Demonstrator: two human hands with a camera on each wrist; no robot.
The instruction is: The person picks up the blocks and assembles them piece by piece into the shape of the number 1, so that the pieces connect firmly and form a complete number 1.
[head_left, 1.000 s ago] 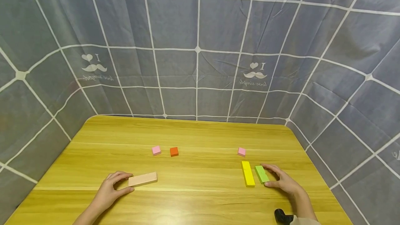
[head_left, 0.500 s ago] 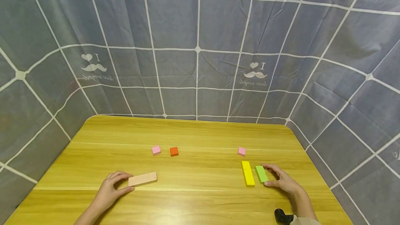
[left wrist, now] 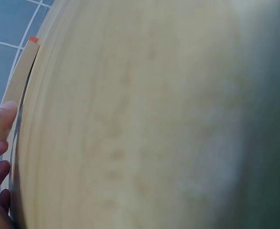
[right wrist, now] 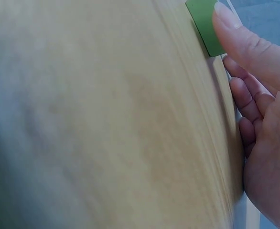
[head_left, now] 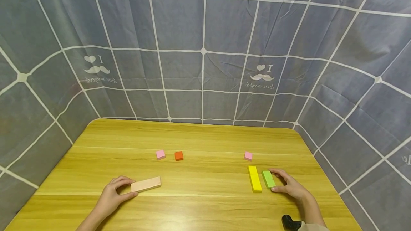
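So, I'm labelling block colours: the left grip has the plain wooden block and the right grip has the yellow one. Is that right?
Not quite: the right grip has the green block, not the yellow block, as the head view shows. The left grip does have the plain wooden block.

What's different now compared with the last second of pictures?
Nothing visibly changed; nothing was taken hold of or let go. The left hand still holds the plain wooden rectangular block, the right hand the green rectangular block. The yellow rectangular block, orange-red square block and both pink square blocks stayed put.
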